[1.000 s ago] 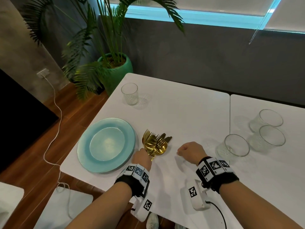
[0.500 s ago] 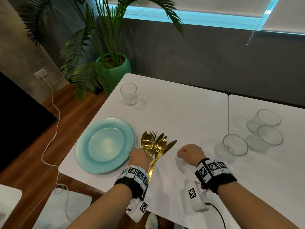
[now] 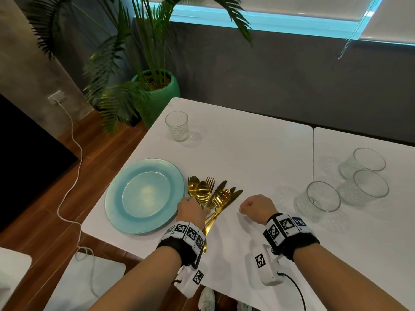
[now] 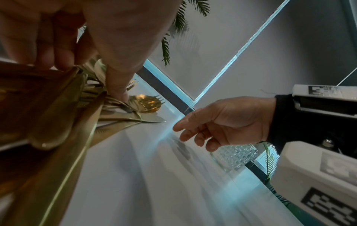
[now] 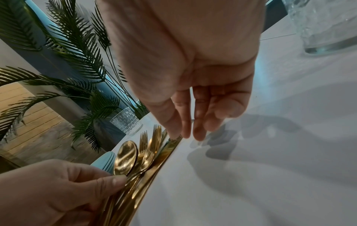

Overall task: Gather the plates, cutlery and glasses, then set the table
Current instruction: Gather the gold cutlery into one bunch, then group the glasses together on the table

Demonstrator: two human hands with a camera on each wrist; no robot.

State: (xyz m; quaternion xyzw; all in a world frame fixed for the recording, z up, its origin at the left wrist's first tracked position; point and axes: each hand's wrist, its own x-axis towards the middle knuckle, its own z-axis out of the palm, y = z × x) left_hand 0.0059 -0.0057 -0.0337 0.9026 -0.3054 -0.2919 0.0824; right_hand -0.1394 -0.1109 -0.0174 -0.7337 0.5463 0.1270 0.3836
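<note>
A stack of light-blue plates [image 3: 116,198] sits at the white table's near left corner. Just to its right a bundle of gold cutlery [image 3: 213,194] lies fanned on the table, with spoons, forks and knives pointing away from me. My left hand [image 3: 190,211] grips the handles, thumb [image 5: 108,182] pressed on them. My right hand [image 3: 256,206] hovers to the right of the cutlery [image 5: 125,157], fingers [image 5: 179,122] relaxed and holding nothing, close to the knife tips. One glass [image 3: 177,126] stands behind the plates.
Three more glasses [image 3: 321,198] [image 3: 368,162] [image 3: 370,187] cluster on the right, across the seam between two table tops [image 3: 313,167]. A potted palm [image 3: 157,93] stands past the far left corner. A white cable [image 3: 74,140] runs over the wooden floor.
The cutlery has spread from a tight bunch into a wider fan, its knives swinging out to the right. My left hand shifted slightly toward the plates. The right hand stayed put.
</note>
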